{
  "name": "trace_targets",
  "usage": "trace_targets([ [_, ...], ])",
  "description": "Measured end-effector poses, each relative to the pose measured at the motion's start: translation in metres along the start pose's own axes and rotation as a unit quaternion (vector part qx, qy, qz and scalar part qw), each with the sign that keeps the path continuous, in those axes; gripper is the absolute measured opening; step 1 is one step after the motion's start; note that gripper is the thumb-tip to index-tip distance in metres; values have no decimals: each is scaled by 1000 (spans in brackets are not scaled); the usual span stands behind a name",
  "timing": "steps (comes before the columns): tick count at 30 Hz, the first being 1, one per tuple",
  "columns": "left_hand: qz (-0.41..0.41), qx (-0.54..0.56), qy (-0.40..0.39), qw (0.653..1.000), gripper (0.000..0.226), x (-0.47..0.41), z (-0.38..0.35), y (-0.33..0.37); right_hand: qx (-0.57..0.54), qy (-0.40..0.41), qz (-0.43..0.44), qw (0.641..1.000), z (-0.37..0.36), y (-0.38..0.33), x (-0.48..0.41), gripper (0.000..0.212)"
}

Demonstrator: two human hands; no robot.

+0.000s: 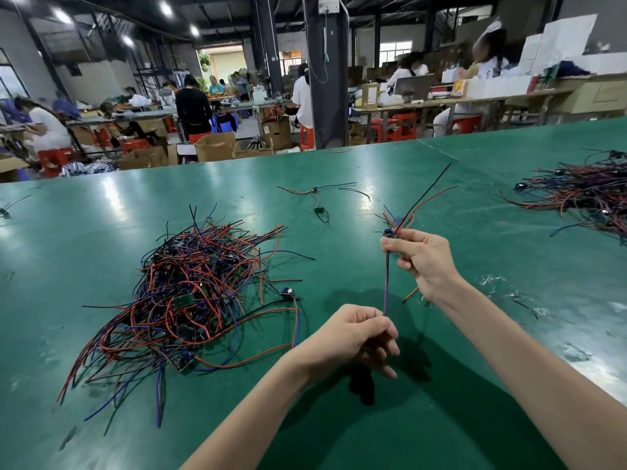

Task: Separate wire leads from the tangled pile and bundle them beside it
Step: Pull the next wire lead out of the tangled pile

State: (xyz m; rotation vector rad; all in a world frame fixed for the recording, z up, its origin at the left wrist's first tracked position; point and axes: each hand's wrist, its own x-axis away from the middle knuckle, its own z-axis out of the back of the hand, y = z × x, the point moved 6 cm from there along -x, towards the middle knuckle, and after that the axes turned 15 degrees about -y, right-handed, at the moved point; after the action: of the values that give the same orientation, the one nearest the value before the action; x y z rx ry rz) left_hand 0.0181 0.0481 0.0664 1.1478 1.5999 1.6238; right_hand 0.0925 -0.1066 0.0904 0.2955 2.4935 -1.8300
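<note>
- The flat green table mat (84, 239) is glossy and carries every item listed below.
- The tangled pile (190, 293) of red, black and blue insulated wire leads, with small green circuit boards in it, lies on the mat at 9 o'clock from the hands and well apart from them. Its loose ends fan out towards 7 o'clock and 1 o'clock.
- A single stray lead (318, 200) with a small green board lies alone at 12 o'clock, beyond the pile.
- The left hand (353, 337) is raised above the mat, at 6 o'clock from the right hand. Thumb and forefinger pinch the lower end of the held lead, and the other fingers are curled.
- The held lead (386, 283), a red-and-blue wire pair, runs straight and near vertical between the two hands.
- The right hand (424, 262) grips the upper end with its fingers curled round it. A small blue part at the top of the fist is probably the lead's board, but it is too small to confirm. Black and red wires project from the fist towards 1 o'clock.
- A second heap (583, 193) of red, black and blue leads lies at 2 o'clock, near the mat's right edge.
</note>
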Motion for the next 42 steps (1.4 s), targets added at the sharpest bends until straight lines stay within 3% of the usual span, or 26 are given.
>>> trace_targets([
  [7,41,-55,-27,997,40,5,-5,1,25,-3,-16,1000,-2,5,0,18],
  [16,95,-27,30,995,35,7,5,-1,14,0,-2,1000,-7,5,1,19],
  [21,50,-6,-7,999,39,7,-2,3,40,0,-16,999,-7,11,2,19],
  [27,92,-1,-59,994,38,8,-8,-3,49,-54,-87,993,-14,21,3,16],
  [32,109,-16,-112,988,44,9,-6,-2,0,-63,-94,994,-14,19,3,19],
  [34,119,-38,-92,988,53,10,5,-2,-17,-67,-94,993,-15,18,4,21],
  [37,90,-69,-1,994,61,10,27,2,-35,-82,-104,991,-22,19,7,21],
  [42,-27,-82,155,984,36,9,46,11,-8,-124,-118,985,-39,23,17,10],
])
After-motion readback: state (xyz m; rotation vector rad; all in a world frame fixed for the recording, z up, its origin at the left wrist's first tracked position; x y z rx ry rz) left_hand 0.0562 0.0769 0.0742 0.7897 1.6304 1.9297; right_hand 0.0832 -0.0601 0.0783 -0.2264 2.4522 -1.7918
